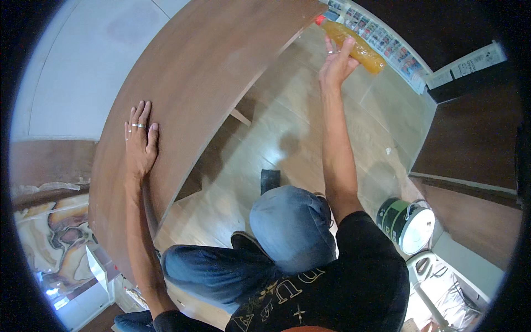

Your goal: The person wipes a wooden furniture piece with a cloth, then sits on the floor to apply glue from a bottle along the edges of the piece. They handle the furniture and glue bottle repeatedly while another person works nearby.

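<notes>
A long brown wood-look panel (204, 61) runs from the lower left to the top of the view. Flat on its surface rests my left hand (141, 138), fingers stretched out and holding nothing. My right hand (338, 67) is reached far forward, its fingers wrapped round a clear plastic bottle (362, 51) of amber-yellow liquid with a red cap. The bottle lies tilted, its capped end pointing left beside the panel's far edge. Whether the cap touches the panel I cannot tell.
Below my knees' far side, a small dark grey piece (270, 180) is on the tiled floor (298, 122). Printed paper sheets (381, 36) line the far wall base. To the right are a green-black bucket (394, 221) with a white lid, dark brown panels (470, 138) and a pale plastic armrest (423, 265).
</notes>
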Demonstrator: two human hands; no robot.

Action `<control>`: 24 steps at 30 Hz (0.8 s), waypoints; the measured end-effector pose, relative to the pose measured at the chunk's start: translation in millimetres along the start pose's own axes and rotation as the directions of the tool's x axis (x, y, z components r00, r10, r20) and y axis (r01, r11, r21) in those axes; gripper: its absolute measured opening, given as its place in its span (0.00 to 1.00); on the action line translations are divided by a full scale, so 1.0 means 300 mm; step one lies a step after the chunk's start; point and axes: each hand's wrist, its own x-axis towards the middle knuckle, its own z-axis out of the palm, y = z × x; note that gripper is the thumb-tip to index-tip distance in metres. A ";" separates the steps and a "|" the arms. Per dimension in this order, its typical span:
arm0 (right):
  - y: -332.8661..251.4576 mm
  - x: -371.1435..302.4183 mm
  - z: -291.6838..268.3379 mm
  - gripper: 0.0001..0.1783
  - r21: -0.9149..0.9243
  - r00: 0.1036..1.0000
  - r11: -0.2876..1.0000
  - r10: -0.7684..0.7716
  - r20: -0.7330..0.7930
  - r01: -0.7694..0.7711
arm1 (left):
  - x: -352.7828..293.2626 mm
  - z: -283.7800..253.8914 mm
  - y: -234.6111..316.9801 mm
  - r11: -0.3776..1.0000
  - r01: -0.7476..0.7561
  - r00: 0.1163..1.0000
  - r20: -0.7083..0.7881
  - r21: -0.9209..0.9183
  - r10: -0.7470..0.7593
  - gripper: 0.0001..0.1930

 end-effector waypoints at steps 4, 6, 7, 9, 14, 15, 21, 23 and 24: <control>0.008 0.161 -0.015 0.20 -0.008 0.997 0.999 -0.032 0.063 0.033 | 0.023 0.014 0.000 1.000 -0.008 1.000 -0.024 0.006 0.008 0.27; 0.005 0.138 -0.028 0.20 -0.043 0.998 0.999 -0.003 0.066 0.006 | 0.022 0.009 0.007 1.000 -0.001 1.000 -0.013 0.009 0.001 0.27; 0.002 0.122 -0.037 0.21 -0.062 0.998 0.998 0.008 0.067 -0.004 | 0.028 0.015 0.011 1.000 -0.005 1.000 -0.015 0.008 0.005 0.27; -0.026 0.006 -0.015 0.21 -0.011 0.998 0.999 0.046 0.033 -0.046 | 0.021 0.022 0.005 1.000 -0.002 1.000 -0.014 0.018 0.002 0.27; -0.086 -0.255 0.032 0.21 -0.013 0.993 0.993 0.118 0.011 -0.118 | 0.010 0.002 -0.005 1.000 0.005 1.000 0.000 0.029 -0.005 0.27; -0.078 -0.266 0.031 0.21 -0.024 0.996 0.995 0.092 0.000 -0.092 | 0.016 0.004 -0.002 1.000 0.003 1.000 -0.002 0.026 -0.003 0.27; -0.078 -0.179 0.032 0.21 -0.076 0.999 0.996 0.038 0.032 -0.036 | 0.016 0.006 0.005 1.000 0.009 1.000 -0.019 0.003 -0.009 0.27; -0.078 -0.187 0.023 0.22 -0.137 0.998 0.990 0.035 0.052 -0.028 | 0.021 0.010 0.003 1.000 0.013 1.000 -0.021 0.000 -0.013 0.27; -0.074 -0.230 -0.002 0.23 -0.196 0.998 0.980 0.031 0.060 -0.019 | 0.020 0.012 0.002 1.000 0.015 1.000 -0.018 0.002 -0.015 0.27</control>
